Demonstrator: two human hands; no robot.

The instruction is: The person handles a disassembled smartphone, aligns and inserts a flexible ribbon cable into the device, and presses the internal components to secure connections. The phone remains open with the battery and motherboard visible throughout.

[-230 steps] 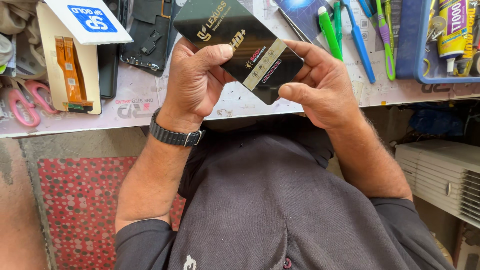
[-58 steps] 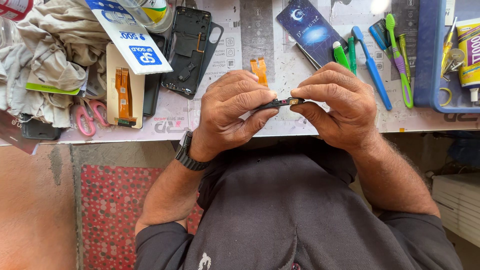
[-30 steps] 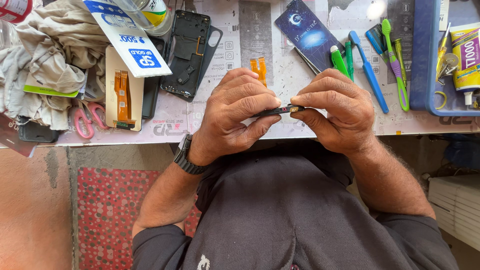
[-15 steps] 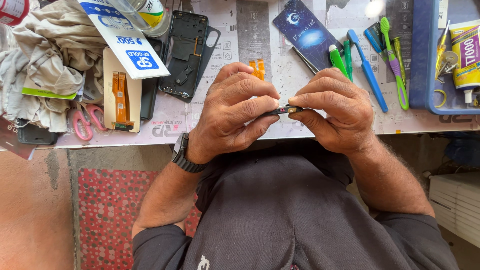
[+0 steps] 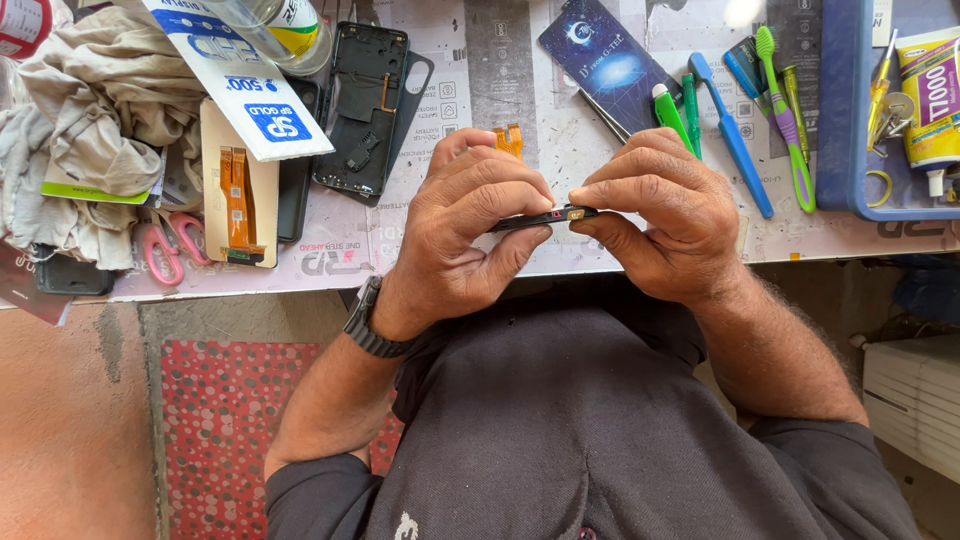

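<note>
Hands meet at the near edge of the table, both pinched on one thin dark phone screen held edge-on, so only its slim rim shows. The left hand has its fingers curled over the top and the thumb pressed up from below, clamped on the left end; a dark wristwatch sits on that wrist. The right hand grips the other end the same way, fingertips on top, thumb underneath. The screen hangs just above the table's near edge, between the two hands, not resting on anything.

Just behind the left knuckles an orange ribbon cable pokes up. Left of that, an opened black phone shell lies flat, and beside it a pale panel with an orange flex strip. Pink-handled scissors sit near the left part of the near edge, partly under a heap of grey cloth.

Behind the right hand lie a green marker, a blue plastic tool and a green toothbrush, with a dark blue starry card farther back. A blue tray stands at the right end, a glue tube in it.
</note>
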